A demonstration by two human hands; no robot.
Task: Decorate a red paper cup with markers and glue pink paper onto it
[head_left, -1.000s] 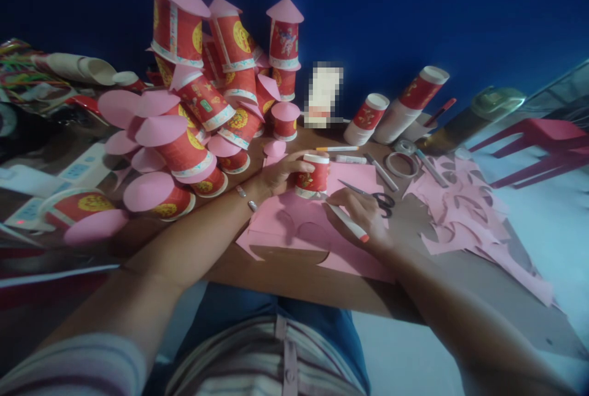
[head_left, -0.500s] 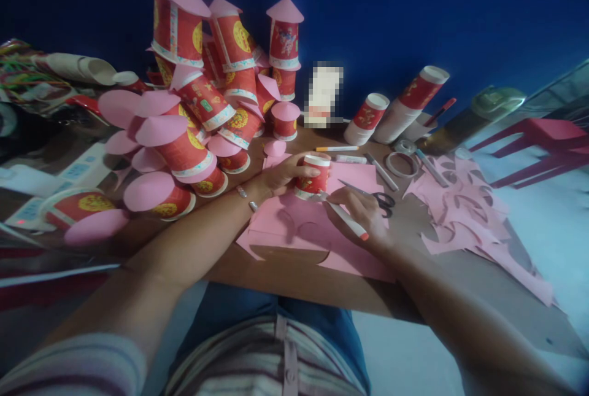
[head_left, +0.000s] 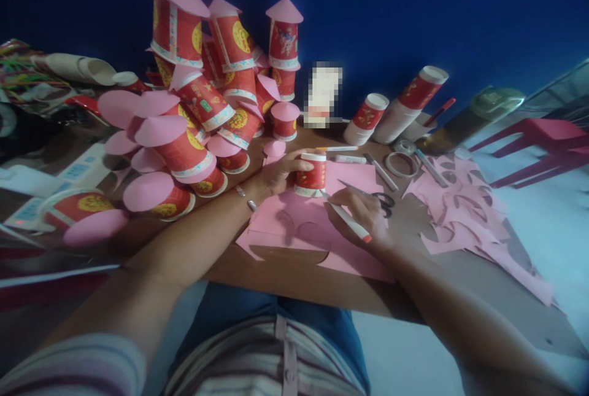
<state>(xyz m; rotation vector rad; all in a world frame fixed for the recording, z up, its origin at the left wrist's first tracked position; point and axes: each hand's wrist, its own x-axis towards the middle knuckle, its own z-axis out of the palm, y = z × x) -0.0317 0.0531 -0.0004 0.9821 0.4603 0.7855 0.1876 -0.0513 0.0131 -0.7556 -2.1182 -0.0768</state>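
Observation:
My left hand [head_left: 286, 170] grips a small red paper cup [head_left: 313, 174] with a white rim, held over pink paper sheets [head_left: 294, 221]. A white marker with an orange end [head_left: 352, 223] is in my right hand [head_left: 361, 209], its tip close to the cup's lower right edge; whether the tip touches the cup I cannot tell. Black-handled scissors [head_left: 385, 202] lie just beyond my right hand, partly hidden by it. The fingers of both hands are closed round what they hold.
Red cups with pink paper cones [head_left: 177, 21] pile up at the left. Behind the sheets lie a marker [head_left: 381, 172] and a tape roll [head_left: 402, 164]. Cup stacks [head_left: 365, 118] stand at the back; pink scraps [head_left: 469, 212] spread right, near a red stool [head_left: 547, 135].
The cup has turned in my left hand and looks more upright, with its patterned lower band now facing me. My right hand and its marker have barely moved.

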